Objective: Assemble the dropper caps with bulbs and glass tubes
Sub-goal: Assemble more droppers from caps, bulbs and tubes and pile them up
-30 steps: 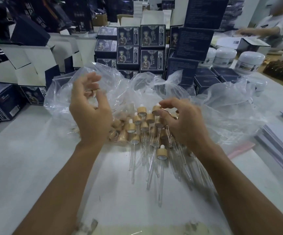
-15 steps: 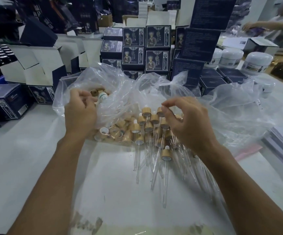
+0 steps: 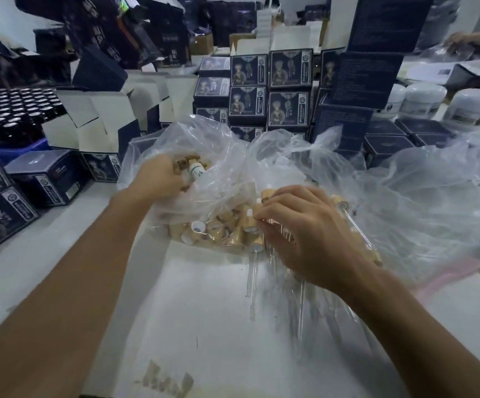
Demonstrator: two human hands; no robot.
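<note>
A clear plastic bag (image 3: 227, 156) lies open on the table and holds several bamboo-coloured dropper caps (image 3: 218, 231). My left hand (image 3: 158, 179) reaches into the bag's left side, its fingers curled among caps beside a white-topped piece (image 3: 196, 170). Whether it grips one is hidden by the plastic. My right hand (image 3: 307, 234) rests with curled fingers on a bundle of assembled droppers (image 3: 254, 222), whose glass tubes (image 3: 254, 280) stretch toward me. Its fingertips pinch at one of those caps.
Stacks of dark printed boxes (image 3: 270, 90) stand behind the bag, with open white cartons (image 3: 95, 119) and a tray of dark bottles (image 3: 11, 107) at left. White jars (image 3: 422, 99) sit at back right. A second plastic bag (image 3: 434, 191) spreads to the right. Another person's hand (image 3: 463, 38) shows far right.
My left hand went from raised and open down into the bag among the caps. My right hand shifted slightly left and lower onto the assembled droppers. The camera moved closer.
</note>
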